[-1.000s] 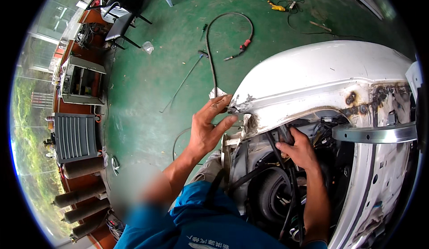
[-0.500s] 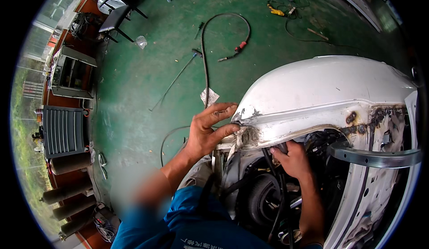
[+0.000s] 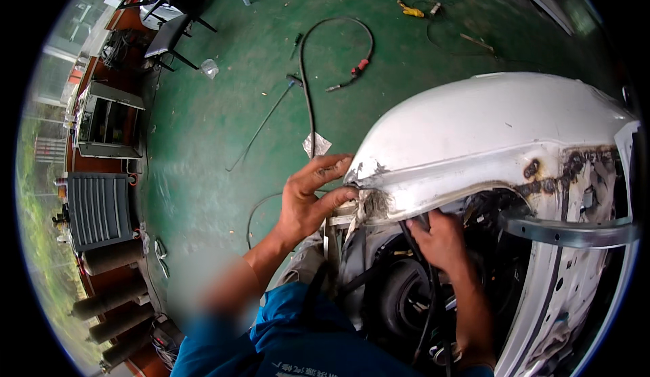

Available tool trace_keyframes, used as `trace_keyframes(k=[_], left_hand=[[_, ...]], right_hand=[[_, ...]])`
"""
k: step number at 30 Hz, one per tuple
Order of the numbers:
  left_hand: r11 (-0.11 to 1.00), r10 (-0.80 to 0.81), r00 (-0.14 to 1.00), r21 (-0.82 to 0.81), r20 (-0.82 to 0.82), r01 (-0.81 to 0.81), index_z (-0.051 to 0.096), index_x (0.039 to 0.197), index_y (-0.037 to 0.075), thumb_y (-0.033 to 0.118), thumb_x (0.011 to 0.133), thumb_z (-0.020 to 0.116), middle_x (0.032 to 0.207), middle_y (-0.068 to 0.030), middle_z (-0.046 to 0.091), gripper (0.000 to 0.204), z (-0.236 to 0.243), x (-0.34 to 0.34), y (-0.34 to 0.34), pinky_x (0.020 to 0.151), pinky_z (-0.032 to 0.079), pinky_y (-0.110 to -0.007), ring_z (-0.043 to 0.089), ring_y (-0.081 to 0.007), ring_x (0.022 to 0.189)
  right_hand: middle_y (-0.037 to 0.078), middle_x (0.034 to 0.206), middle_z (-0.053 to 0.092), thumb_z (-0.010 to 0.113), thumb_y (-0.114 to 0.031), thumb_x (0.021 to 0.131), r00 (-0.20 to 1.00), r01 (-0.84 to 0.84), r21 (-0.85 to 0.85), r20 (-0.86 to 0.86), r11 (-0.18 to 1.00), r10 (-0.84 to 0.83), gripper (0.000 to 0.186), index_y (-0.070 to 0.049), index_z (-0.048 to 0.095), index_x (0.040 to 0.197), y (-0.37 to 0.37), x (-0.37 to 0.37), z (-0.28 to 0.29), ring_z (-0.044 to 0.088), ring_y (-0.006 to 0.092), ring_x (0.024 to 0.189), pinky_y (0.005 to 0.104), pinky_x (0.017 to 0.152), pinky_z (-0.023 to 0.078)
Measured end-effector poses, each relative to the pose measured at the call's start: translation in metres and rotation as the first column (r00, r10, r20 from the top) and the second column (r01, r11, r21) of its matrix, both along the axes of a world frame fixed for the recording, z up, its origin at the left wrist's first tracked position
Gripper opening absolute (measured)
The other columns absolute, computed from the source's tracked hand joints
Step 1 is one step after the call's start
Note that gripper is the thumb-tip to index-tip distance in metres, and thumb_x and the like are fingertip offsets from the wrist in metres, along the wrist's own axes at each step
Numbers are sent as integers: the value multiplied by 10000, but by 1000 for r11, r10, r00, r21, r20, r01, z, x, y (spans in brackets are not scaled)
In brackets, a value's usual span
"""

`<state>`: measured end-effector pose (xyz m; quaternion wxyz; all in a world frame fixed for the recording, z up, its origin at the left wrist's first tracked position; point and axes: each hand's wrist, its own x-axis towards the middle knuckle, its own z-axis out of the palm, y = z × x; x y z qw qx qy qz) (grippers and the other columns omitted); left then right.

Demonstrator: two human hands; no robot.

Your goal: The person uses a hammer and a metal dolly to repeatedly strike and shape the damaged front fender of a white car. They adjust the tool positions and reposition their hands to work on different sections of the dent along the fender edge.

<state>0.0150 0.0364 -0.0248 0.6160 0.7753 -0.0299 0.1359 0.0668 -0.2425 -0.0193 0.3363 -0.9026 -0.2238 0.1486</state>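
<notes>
A white car fender panel, scraped and rusty at its left end, lies in front of me on a stripped car body. My left hand pinches that left corner, fingers on the far edge and thumb near the dented metal. Under the panel's near edge, my right hand is closed round a dark, handle-like thing, mostly hidden by the fingers and panel. A black cable hangs down beside this hand into the opening, where a round black wheel-like part shows.
A curved metal bar juts across the body to my right, near burnt weld marks. On the green floor lie a hose with a red grip, a long thin rod and a yellow tool. Gas cylinders lie left.
The whole view has shifted slightly. My right hand has turned a little, and less of the dark thing shows. My left hand keeps its hold on the panel's corner.
</notes>
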Motion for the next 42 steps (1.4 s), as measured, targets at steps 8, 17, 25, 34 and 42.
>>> trace_keyframes(k=[8, 17, 25, 34, 42], left_hand=[[990, 8, 1000, -141, -24, -11, 696, 1274, 57, 56, 816, 816, 1323, -191, 626, 474, -2, -1, -4, 1033, 479, -393, 612, -278, 1201], [993, 24, 998, -115, -55, -30, 673, 1284, -4, 75, 806, 831, 1317, -189, 627, 510, -5, -1, -5, 1028, 480, -379, 615, -264, 1188], [988, 10, 999, -156, -37, -16, 664, 1300, -2, 55, 817, 819, 1314, -185, 627, 510, -2, 2, -7, 1027, 475, -376, 602, -260, 1198], [989, 4, 998, -148, -66, -14, 662, 1301, -5, 83, 817, 827, 1319, -177, 624, 519, -3, 1, -5, 1039, 462, -384, 591, -260, 1214], [979, 19, 995, -199, -96, -38, 663, 1300, -6, 104, 813, 834, 1335, -178, 613, 528, -2, -1, -8, 1037, 471, -388, 591, -266, 1222]], right_hand=[[220, 666, 625, 794, -261, 807, 966, 251, 70, -82, 965, -245, 328, 20, 647, 722, -20, 19, -31, 624, 411, 630, 477, 574, 464], [209, 724, 665, 784, -222, 801, 987, -36, 26, 155, 999, 32, 240, -20, 677, 877, -9, 6, -25, 651, 439, 670, 506, 608, 516], [242, 753, 664, 736, -125, 785, 939, 326, -63, -99, 943, -331, 161, 28, 688, 806, -20, 30, -34, 657, 424, 708, 431, 619, 510], [219, 731, 655, 776, -232, 814, 992, -3, 19, 129, 1000, 0, 234, -17, 695, 856, -11, 15, -32, 660, 429, 712, 495, 653, 526], [262, 854, 693, 731, -78, 786, 994, -20, -35, 106, 999, 24, 217, 33, 704, 971, 4, 0, -20, 686, 448, 805, 458, 710, 551]])
